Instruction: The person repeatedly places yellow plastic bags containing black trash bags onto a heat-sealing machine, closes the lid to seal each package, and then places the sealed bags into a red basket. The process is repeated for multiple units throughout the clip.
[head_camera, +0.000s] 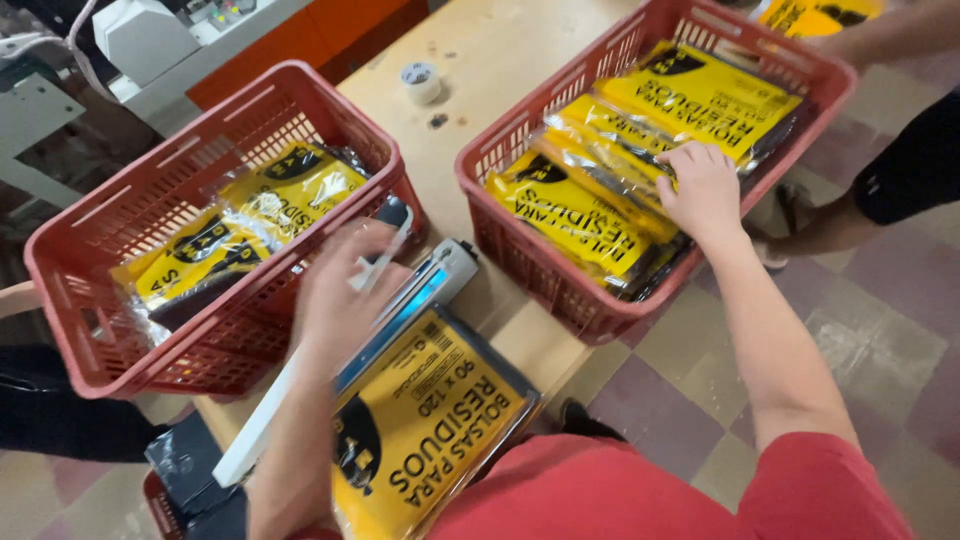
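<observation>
Pale wooden counter: right hand, fingers curled on yellow plastic-wrapped packs in one red slatted basket, blurred left hand, grip unclear, beside the part-filled second basket, another pack below.

Brightness: you see an evenly lit, fairly bright indoor scene.
Shadows: soft and short beneath the red baskets.
Glare: white sheen on the plastic wrap of the yellow packets.
Blur: your left hand smears with motion; your right hand is sharp.
Edges: lines bow slightly outward.
</observation>
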